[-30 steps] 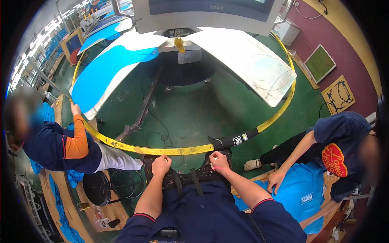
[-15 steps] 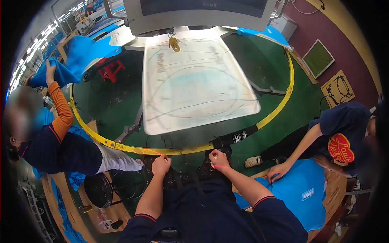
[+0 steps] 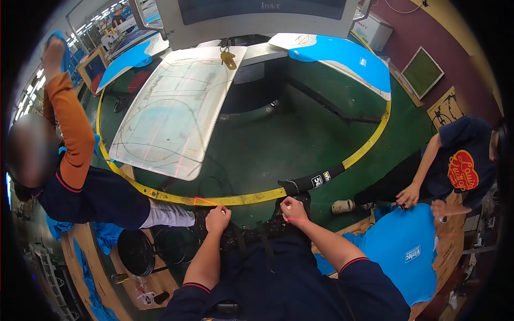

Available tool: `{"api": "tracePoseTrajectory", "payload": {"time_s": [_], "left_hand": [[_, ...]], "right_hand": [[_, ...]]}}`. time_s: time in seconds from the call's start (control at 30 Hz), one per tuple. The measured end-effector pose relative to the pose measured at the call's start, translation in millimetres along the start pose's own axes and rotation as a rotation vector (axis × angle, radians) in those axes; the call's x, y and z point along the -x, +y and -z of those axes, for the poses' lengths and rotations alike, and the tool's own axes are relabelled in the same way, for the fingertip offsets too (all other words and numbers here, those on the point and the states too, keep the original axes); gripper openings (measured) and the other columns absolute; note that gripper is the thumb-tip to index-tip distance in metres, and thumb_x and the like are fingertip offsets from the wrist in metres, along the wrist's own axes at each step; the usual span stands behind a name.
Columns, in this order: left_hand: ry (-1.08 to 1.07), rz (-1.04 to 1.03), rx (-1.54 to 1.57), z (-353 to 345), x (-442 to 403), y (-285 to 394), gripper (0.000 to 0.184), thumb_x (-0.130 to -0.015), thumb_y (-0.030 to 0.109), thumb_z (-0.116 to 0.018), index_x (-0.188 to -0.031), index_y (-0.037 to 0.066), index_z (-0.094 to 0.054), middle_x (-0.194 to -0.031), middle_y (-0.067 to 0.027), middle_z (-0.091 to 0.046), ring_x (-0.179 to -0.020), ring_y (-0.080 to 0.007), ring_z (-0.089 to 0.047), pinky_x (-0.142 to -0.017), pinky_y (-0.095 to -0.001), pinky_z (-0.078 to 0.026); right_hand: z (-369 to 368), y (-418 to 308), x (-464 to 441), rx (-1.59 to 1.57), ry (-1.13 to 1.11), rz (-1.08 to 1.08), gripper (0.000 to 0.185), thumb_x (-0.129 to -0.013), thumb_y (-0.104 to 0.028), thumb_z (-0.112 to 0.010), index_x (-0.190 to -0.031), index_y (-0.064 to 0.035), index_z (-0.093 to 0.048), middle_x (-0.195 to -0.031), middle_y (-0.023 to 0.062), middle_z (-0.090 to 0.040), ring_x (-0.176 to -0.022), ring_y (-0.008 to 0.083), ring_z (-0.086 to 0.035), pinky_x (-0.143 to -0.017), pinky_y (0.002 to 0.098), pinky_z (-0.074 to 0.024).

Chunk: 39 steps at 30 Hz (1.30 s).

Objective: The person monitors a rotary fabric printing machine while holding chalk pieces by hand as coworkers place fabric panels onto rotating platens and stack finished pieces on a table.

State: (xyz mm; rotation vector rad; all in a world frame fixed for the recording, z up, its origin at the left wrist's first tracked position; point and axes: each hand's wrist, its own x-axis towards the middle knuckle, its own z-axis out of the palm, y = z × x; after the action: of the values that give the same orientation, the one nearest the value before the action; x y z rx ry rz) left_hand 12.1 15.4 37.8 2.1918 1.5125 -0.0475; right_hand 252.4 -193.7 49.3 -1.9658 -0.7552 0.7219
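Note:
My left hand (image 3: 218, 218) is closed in a fist above my lap, just in front of the yellow ring rail (image 3: 235, 199). Beside it to the right, my right hand (image 3: 293, 208) is also closed, near the black sleeve with white lettering (image 3: 316, 181) wrapped round the rail. What the fingers of either hand hold, if anything, is hidden. Beyond the rail, a white printing platen (image 3: 160, 115) with drawn lines stands at the left. A second platen bearing a blue shirt (image 3: 342, 56) is at the back right.
A control panel (image 3: 262, 24) hangs ahead, with a yellow tag (image 3: 228, 60) below it. At the left a co-worker (image 3: 91, 208) raises an arm holding blue cloth. At the right another co-worker (image 3: 450, 160) bends over a blue shirt (image 3: 401, 251) on a wooden table.
The white platen has swung left, and the platen with the blue shirt has come in at the right. The left co-worker's arm has moved higher. My hands have barely moved.

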Motion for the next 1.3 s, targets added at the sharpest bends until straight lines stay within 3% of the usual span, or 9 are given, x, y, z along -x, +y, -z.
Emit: {"api": "tracePoseTrajectory", "payload": {"time_s": [0.1,0.5,0.57,0.7,0.77,0.93,1.03,1.2,1.3], "left_hand": [[0.001,-0.004,0.008,-0.1,1.2,-0.7,0.030,-0.088,0.038,-0.062,-0.099,0.014,-0.075,-0.096,-0.0197,-0.076,-0.094,-0.0399,-0.073,-0.085,-0.0506,-0.057],[0.059,-0.033,0.002,-11.5,12.5,-1.0,0.030,-0.087,0.038,-0.062,-0.097,0.013,-0.075,-0.095,-0.0203,-0.075,-0.093,-0.0411,-0.073,-0.085,-0.0507,-0.057],[0.053,-0.036,-0.004,-8.3,9.8,0.5,0.030,-0.088,0.038,-0.062,-0.098,0.013,-0.075,-0.095,-0.0201,-0.075,-0.093,-0.0409,-0.073,-0.085,-0.0509,-0.057],[0.065,-0.056,-0.008,-4.2,7.0,0.5,0.029,-0.088,0.038,-0.062,-0.096,0.014,-0.076,-0.094,-0.0205,-0.075,-0.092,-0.0411,-0.073,-0.083,-0.0510,-0.058],[0.121,-0.110,0.111,-6.1,6.8,-4.3,0.026,-0.089,0.036,-0.063,-0.099,0.014,-0.072,-0.091,-0.0192,-0.075,-0.090,-0.0409,-0.073,-0.081,-0.0521,-0.057],[0.148,-0.168,0.249,-7.5,4.8,-11.2,0.038,-0.093,0.035,-0.064,-0.127,0.020,-0.057,-0.089,-0.0155,-0.075,-0.087,-0.0412,-0.072,-0.077,-0.0540,-0.055],[0.051,-0.180,0.051,-4.0,6.6,-6.6,0.043,-0.093,0.035,-0.063,-0.133,0.023,-0.055,-0.090,-0.0159,-0.075,-0.087,-0.0412,-0.072,-0.079,-0.0548,-0.055],[0.072,-0.170,0.132,2.3,9.8,-1.1,0.045,-0.093,0.035,-0.063,-0.135,0.024,-0.054,-0.090,-0.0164,-0.075,-0.087,-0.0416,-0.072,-0.079,-0.0547,-0.056],[0.056,-0.201,0.072,-3.3,5.2,-8.4,0.048,-0.093,0.035,-0.062,-0.138,0.024,-0.051,-0.089,-0.0167,-0.075,-0.087,-0.0420,-0.072,-0.078,-0.0549,-0.056]], "right_hand": [[-0.7,0.9,1.6,-0.030,-0.020,-0.018,0.026,-0.096,-0.024,-0.066,-0.087,0.0000,-0.065,-0.062,0.0116,-0.068,-0.053,0.0186,-0.069,-0.053,0.0331,-0.0534],[-0.4,21.2,8.7,-0.015,-0.012,-0.047,0.026,-0.093,-0.028,-0.069,-0.094,-0.0015,-0.068,-0.078,0.0176,-0.074,-0.076,0.0296,-0.076,-0.073,0.0405,-0.0583],[-3.5,23.4,5.8,-0.008,0.041,0.005,0.030,-0.091,-0.027,-0.071,-0.110,-0.0044,-0.065,-0.088,0.0199,-0.074,-0.088,0.0360,-0.075,-0.080,0.0439,-0.0578],[-1.2,13.2,4.3,0.037,-0.018,0.015,0.057,-0.090,-0.027,-0.070,-0.141,-0.0146,-0.047,-0.083,0.0195,-0.072,-0.083,0.0409,-0.073,-0.078,0.0482,-0.0568],[-2.4,11.0,4.2,0.073,-0.021,0.024,0.059,-0.090,-0.025,-0.072,-0.143,-0.0129,-0.047,-0.078,0.0171,-0.072,-0.073,0.0352,-0.074,-0.069,0.0439,-0.0559],[-5.2,6.4,-2.9,0.168,-0.038,-0.071,0.068,-0.090,-0.031,-0.071,-0.149,-0.0144,-0.043,-0.081,0.0180,-0.072,-0.078,0.0381,-0.073,-0.076,0.0481,-0.0570],[-5.8,2.8,4.2,0.177,-0.007,-0.038,0.070,-0.090,-0.029,-0.069,-0.152,-0.0150,-0.039,-0.081,0.0184,-0.072,-0.078,0.0396,-0.072,-0.077,0.0485,-0.0571],[-12.3,16.0,-5.5,0.315,-0.043,-0.047,0.069,-0.092,-0.030,-0.068,-0.152,-0.0133,-0.039,-0.085,0.0205,-0.074,-0.083,0.0413,-0.073,-0.081,0.0515,-0.0569],[-13.3,3.6,-7.0,0.299,-0.044,-0.154,0.068,-0.092,-0.036,-0.065,-0.152,-0.0156,-0.041,-0.092,0.0247,-0.073,-0.097,0.0446,-0.072,-0.091,0.0542,-0.0552]]}}
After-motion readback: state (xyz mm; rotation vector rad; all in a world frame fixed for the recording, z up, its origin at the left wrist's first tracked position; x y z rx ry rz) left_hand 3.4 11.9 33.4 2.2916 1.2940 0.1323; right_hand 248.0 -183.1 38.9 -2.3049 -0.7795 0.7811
